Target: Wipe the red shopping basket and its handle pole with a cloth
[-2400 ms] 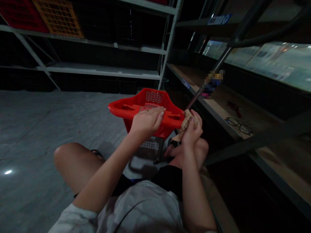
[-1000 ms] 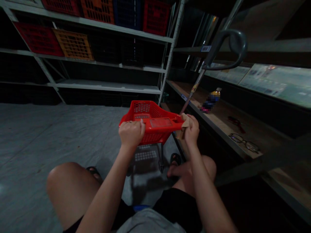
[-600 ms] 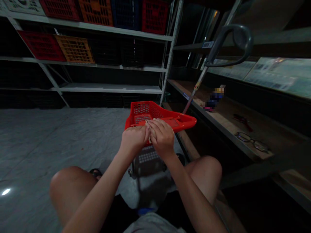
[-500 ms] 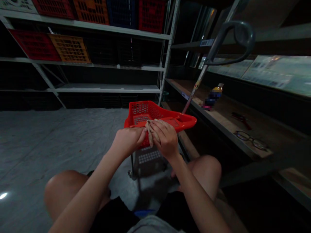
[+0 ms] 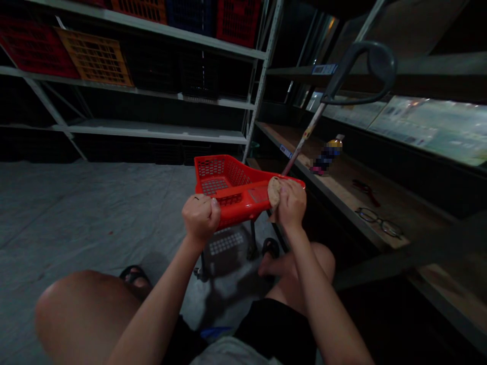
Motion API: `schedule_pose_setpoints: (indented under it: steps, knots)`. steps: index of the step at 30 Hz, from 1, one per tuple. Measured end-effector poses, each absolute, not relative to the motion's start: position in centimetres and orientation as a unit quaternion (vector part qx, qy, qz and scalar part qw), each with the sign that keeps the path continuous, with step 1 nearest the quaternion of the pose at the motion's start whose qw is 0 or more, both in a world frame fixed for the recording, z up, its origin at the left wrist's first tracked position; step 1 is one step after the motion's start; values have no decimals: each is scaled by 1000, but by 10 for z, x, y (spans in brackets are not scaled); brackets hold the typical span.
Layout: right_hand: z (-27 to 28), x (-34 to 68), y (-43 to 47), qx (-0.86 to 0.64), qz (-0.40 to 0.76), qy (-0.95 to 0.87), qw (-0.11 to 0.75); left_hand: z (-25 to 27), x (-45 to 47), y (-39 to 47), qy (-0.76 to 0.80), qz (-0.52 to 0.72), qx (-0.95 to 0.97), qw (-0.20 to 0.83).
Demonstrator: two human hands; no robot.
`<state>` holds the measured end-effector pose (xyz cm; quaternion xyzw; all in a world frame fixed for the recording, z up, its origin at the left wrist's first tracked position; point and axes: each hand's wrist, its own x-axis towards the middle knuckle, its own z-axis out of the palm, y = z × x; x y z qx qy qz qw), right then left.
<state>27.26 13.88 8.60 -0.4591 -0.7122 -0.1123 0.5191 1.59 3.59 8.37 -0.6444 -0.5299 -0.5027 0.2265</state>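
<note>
A red plastic basket cart (image 5: 243, 203) with perforated walls stands in front of me on wheels. At its near left corner, my left hand (image 5: 200, 215) is closed around the rim. My right hand (image 5: 292, 203) is closed on a beige cloth (image 5: 274, 191) and presses it against the rim's right end, partly covering that corner. From behind this corner a metal pole rises to a grey loop handle (image 5: 388, 66).
To the right, a wooden shelf (image 5: 335, 192) bears eyeglasses (image 5: 380, 222), a dark red item (image 5: 366, 192) and a blurred bottle (image 5: 327, 154). White metal racks (image 5: 163, 133) behind hold coloured crates, including a yellow crate (image 5: 97, 57). My knees flank the cart.
My hands have moved apart from the middle of the rim. The left went to the left corner, while the right carried the cloth to the right end. The view has shifted slightly.
</note>
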Motion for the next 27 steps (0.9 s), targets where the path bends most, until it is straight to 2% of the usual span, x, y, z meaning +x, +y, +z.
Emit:
schedule_pose_setpoints:
  steps: [6, 12, 16, 19, 24, 27]
  knots:
    - [73, 202, 86, -413, -124, -708, 558, 85, 15, 34, -574, -498, -617, 204]
    - [55, 158, 57, -349, -163, -764, 518, 87, -2, 29, -569, -476, -641, 199]
    - [41, 190, 91, -284, -227, -789, 495, 88, -14, 27, -534, -446, -691, 194]
    - [37, 232, 129, -315, -235, -760, 517, 87, -19, 27, -509, -438, -712, 204]
    - [51, 291, 182, -378, -192, -729, 538, 86, -11, 31, -496, -459, -704, 218]
    - [68, 305, 203, -407, -147, -750, 500, 87, 4, 34, -515, -454, -685, 242]
